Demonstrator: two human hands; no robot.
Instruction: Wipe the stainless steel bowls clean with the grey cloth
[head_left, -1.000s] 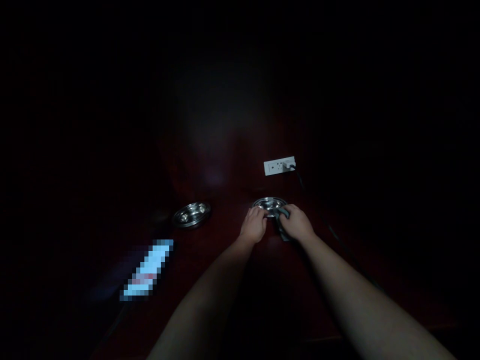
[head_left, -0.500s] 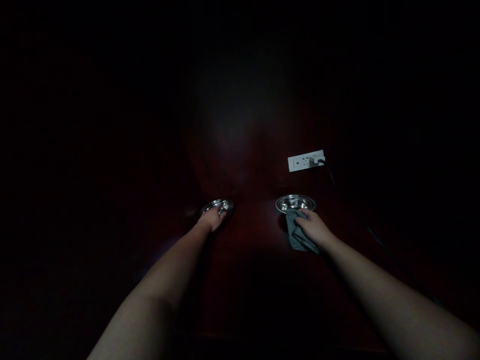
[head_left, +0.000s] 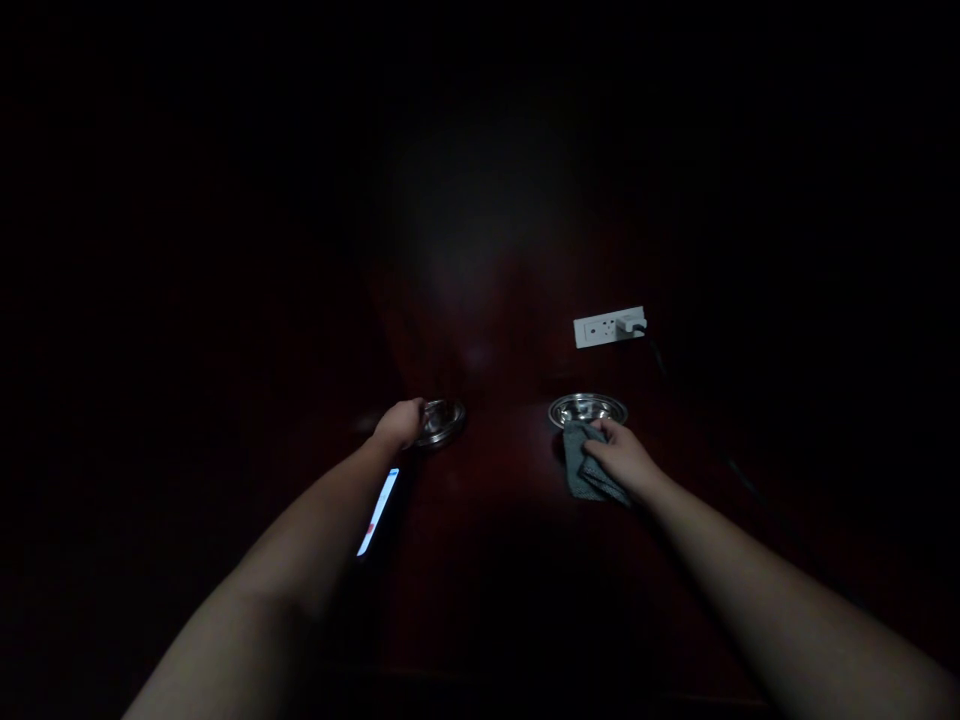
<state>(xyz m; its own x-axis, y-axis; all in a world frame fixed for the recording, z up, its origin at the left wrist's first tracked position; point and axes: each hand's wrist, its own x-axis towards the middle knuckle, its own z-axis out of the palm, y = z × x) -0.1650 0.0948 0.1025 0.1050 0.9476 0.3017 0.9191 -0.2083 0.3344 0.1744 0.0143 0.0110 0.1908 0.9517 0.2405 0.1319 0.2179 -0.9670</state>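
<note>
My left hand is closed on the left edge of a shiny steel bowl that stands on the dark red surface, slightly tilted. A second steel bowl is on the right. In front of its near rim, my right hand grips a folded grey-green cloth, whose loose end hangs down over the near side of the bowl. Both bowls look to have nothing in them, though the light is dim.
A white wall socket with a plug and dark cable is behind the right bowl. Beside my left forearm lies a phone with a lit screen. The dark red tabletop runs between my arms, and darkness hides the surroundings.
My left hand has shifted left, from over the near side of the left bowl to its left edge. The lit phone has come into view beside that forearm. My right hand stays nearly still.
</note>
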